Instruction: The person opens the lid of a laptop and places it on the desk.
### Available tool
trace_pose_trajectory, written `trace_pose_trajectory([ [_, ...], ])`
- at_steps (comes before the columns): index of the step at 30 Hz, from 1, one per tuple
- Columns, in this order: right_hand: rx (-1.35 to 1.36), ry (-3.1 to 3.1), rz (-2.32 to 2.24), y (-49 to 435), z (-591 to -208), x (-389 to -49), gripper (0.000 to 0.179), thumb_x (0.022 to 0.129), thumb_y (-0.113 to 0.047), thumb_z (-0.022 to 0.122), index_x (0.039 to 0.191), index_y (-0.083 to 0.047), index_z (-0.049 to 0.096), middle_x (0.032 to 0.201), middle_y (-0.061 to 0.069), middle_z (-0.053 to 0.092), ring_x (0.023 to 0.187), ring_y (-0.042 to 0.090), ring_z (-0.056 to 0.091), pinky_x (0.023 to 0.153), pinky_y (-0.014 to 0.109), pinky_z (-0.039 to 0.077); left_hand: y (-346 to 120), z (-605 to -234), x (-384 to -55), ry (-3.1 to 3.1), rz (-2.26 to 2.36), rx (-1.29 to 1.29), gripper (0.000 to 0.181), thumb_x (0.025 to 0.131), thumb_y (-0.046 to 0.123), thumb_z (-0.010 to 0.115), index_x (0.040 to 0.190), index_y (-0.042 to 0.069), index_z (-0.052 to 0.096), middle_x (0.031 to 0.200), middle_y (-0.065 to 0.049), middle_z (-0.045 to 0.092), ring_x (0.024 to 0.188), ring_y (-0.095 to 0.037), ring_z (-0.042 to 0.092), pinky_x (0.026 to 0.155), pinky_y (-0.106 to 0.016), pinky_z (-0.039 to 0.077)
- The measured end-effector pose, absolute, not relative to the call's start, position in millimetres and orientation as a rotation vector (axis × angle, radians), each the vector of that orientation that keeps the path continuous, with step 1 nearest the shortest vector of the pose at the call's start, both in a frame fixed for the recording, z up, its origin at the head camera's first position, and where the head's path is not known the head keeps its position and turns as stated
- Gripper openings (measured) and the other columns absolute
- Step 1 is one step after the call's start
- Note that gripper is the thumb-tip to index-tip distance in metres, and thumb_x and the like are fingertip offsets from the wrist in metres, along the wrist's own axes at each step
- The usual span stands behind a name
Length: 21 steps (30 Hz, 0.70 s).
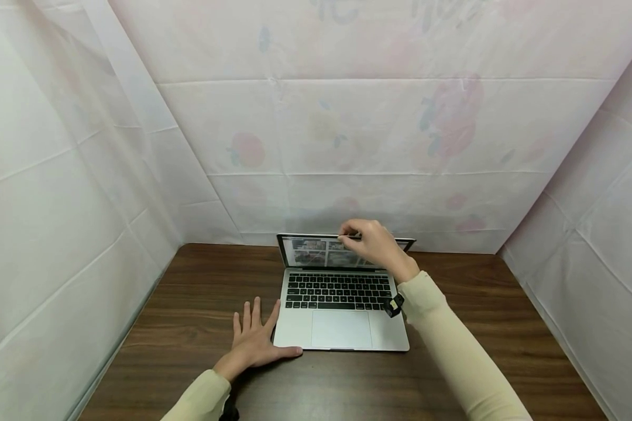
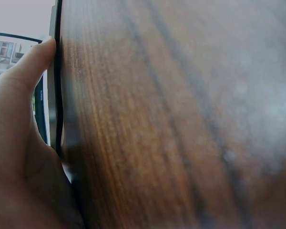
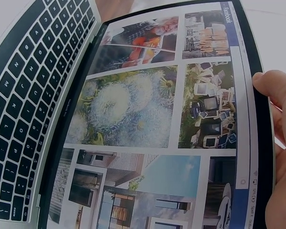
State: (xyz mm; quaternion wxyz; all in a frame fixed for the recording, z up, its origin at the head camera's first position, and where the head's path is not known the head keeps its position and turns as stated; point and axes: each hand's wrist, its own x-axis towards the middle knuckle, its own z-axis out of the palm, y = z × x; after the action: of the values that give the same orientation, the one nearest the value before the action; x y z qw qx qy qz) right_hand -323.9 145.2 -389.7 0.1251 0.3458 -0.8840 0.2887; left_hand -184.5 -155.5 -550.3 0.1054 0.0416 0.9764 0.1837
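Note:
A silver laptop stands unfolded on the wooden table, its black keyboard facing me. The screen is lit and shows a page of several pictures. My right hand pinches the top edge of the screen near its middle, thumb on the front and fingers behind. My left hand lies spread beside the laptop's front left corner, palm toward the table. Its thumb touches the laptop's front edge, and its index finger runs along the left side.
The dark wooden table stretches to both sides of the laptop. White sheeting with faded fruit prints hangs right behind the screen, and more white sheeting encloses the left and right sides. A small black wrist camera sits by the right cuff.

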Motion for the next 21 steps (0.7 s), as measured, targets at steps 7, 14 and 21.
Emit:
trace_pose_trajectory([
  [7,0.986,-2.606,0.863,144.5,-387.5,-328.6,0.008,0.102,-0.018,0.066,0.105,-0.017,0.074,0.102,0.000,0.076,0.094,0.014,0.073,0.077,0.034,0.060,-156.1,-550.9,-183.5,2.880,0.549,0.121,0.133,0.064,0.094,0.065,0.167,0.025,0.017,0.170,-0.030,-0.003,0.156,-0.052,-0.008,0.120,-0.072,-0.005],
  [14,0.953,-2.653,0.908,142.3,-383.8,-335.1,0.009,0.103,-0.019,0.065,0.105,-0.017,0.073,0.103,0.000,0.076,0.095,0.013,0.073,0.081,0.034,0.061,-156.9,-550.6,-184.0,2.879,0.552,0.117,0.133,0.064,0.094,0.064,0.167,0.025,0.018,0.170,-0.030,-0.003,0.157,-0.051,-0.008,0.120,-0.072,-0.006],
  [21,0.952,-2.686,0.908,140.4,-380.7,-340.8,0.010,0.103,-0.021,0.065,0.107,-0.015,0.072,0.102,0.001,0.076,0.089,0.011,0.072,0.083,0.034,0.060,-158.2,-557.7,-183.9,2.887,0.618,0.120,0.135,0.061,0.096,0.064,0.167,0.024,0.019,0.170,-0.030,-0.004,0.156,-0.051,-0.009,0.120,-0.070,-0.013],
])
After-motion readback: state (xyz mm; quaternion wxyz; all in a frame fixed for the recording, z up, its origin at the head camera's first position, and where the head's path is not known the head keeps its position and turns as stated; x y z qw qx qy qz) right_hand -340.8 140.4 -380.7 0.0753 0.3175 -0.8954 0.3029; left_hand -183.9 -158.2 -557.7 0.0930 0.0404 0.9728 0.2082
